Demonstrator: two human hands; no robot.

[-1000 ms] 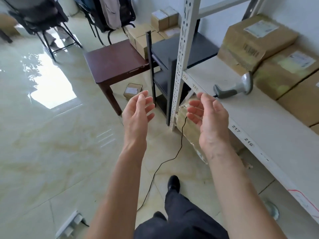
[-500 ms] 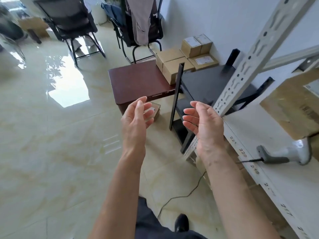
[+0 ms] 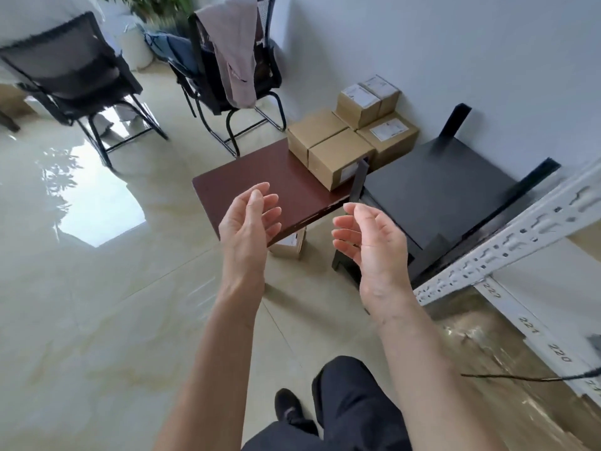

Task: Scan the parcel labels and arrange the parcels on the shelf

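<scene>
1. Now both hands are raised, palms facing each other, over the floor [image 3: 97, 320]; the left hand [image 3: 247, 222] and right hand [image 3: 374, 245] hold nothing, fingers loosely spread and slightly bent.
2. Parcels [image 3: 351, 135] stand in a cluster on the floor against the wall [image 3: 455, 43], beyond the brown table [image 3: 260, 177] and well ahead of the fingertips, touching neither hand.
3. Two plain boxes at the front sit side by side, their shared long axis running from near left to far right, roughly along the table's far edge; a white label shows on the front face of the nearer one.
4. Behind them a flat box lies with its label facing up, and two small boxes rest further back, also labels up.
5. One more small parcel [image 3: 289, 245] stands on the floor under the table's near edge, between the two hands as seen from the head camera, partly hidden by the tabletop; a pale label shows on its side.
6. To the right of the parcels is a black stand [image 3: 439, 196], then the white shelf [image 3: 536, 297] with its slotted post and numbers along the front edge.
7. A black cable [image 3: 520, 378] crosses the lower right corner.
8. Two black chairs [image 3: 74, 83] stand further back, one draped with a garment [image 3: 234, 53].
</scene>
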